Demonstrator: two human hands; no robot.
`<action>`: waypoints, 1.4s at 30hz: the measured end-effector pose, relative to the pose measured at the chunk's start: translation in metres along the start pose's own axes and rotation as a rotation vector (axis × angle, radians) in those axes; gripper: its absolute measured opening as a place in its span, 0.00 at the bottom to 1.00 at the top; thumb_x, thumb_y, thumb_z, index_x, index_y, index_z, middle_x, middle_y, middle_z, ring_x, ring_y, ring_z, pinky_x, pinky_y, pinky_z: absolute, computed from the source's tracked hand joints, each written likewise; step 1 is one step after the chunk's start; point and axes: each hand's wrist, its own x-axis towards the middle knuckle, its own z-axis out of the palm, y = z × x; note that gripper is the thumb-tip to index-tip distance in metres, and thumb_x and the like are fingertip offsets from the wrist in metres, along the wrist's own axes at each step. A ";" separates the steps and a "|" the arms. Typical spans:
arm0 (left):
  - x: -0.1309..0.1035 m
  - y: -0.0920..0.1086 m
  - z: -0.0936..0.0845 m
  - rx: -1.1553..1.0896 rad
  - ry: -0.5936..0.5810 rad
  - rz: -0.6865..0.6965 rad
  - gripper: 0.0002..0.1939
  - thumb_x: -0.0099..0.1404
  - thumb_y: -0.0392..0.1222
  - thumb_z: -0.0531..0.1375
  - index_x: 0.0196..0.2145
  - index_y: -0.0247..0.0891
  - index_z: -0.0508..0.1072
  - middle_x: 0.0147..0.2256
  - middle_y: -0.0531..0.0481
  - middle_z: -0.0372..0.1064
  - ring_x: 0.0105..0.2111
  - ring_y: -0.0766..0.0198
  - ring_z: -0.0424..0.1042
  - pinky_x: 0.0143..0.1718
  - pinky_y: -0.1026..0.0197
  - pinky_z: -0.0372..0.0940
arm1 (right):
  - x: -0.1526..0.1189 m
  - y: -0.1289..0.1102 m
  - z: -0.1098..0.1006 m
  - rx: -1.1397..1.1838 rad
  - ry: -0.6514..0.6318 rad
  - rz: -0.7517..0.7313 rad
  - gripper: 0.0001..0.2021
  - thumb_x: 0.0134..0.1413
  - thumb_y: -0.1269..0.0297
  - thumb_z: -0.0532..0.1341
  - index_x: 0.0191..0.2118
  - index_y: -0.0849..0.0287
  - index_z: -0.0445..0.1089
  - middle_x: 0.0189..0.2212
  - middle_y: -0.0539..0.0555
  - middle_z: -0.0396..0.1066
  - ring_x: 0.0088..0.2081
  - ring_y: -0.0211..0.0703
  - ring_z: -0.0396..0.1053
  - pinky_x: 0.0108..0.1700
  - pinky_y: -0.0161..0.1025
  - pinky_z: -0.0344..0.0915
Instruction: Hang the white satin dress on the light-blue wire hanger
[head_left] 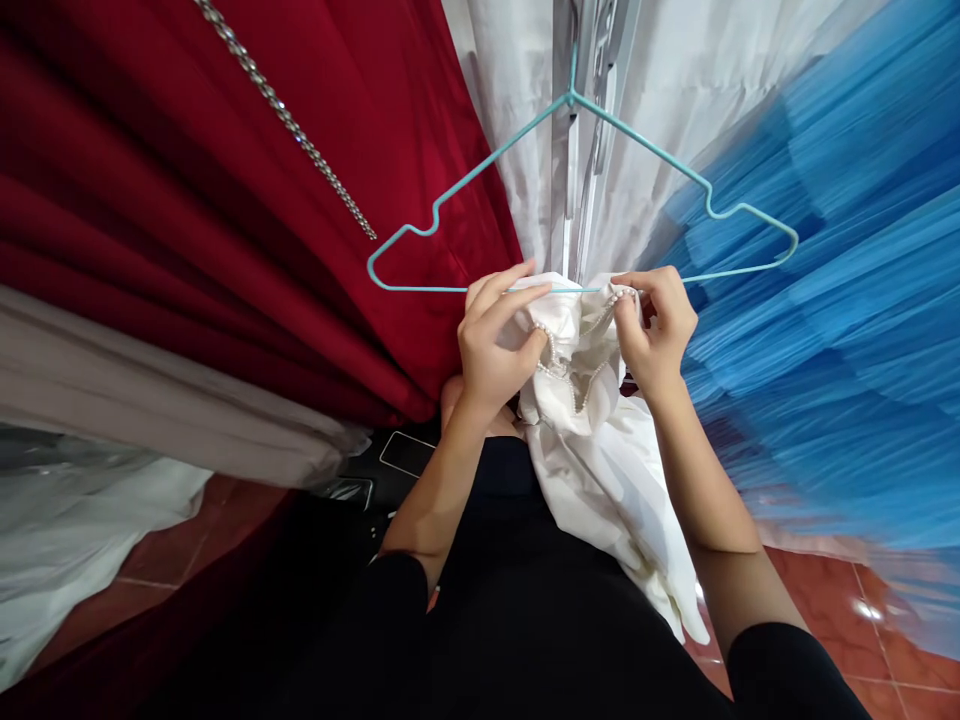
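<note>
A white garment (581, 400) with strings of pearl-like beads along its top hangs between my hands, its lower part falling over my lap. My left hand (499, 335) grips its left upper edge, thumb on the beaded trim and fingers stretched over the hanger's bottom bar. On the other side, my right hand (656, 320) pinches the right upper edge and beads between thumb and fingers. A light turquoise hanger (495, 155) is upright in front of me; its bottom bar passes behind or through the top of the white cloth, where the exact path is hidden.
Red drapery (300, 200) with a sparkling trim hangs at the left, above greyish cloth (150, 370). Blue tulle (847, 330) fills the right. White fabric and a metal rail (574, 190) stand behind the hanger. Red tiles (825, 600) show below.
</note>
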 end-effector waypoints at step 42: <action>0.048 0.006 0.001 -0.021 -0.403 -0.027 0.18 0.75 0.28 0.54 0.45 0.44 0.81 0.37 0.53 0.82 0.38 0.58 0.80 0.47 0.53 0.65 | -0.005 0.042 -0.070 -0.231 0.464 -0.045 0.06 0.56 0.67 0.71 0.35 0.52 0.73 0.38 0.54 0.67 0.31 0.38 0.61 0.25 0.39 0.56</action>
